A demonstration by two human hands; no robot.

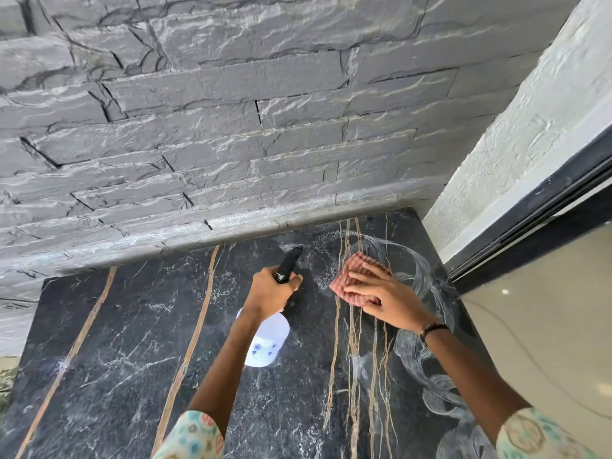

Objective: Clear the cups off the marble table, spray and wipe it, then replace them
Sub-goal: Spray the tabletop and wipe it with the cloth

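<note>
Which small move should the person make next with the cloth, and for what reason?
Probably slide the red checked cloth under the right hand leftward into the speckled spray patch on the black marble table; curved wipe streaks already mark the right side.

One marble table [109, 376], dark with tan veins; two hands — the left hand [270, 293] gripping one spray bottle [266, 342], the right hand [381, 298] flat on one checked cloth [352, 270] — plus one beaded bracelet [432, 329] on the right wrist.
</note>
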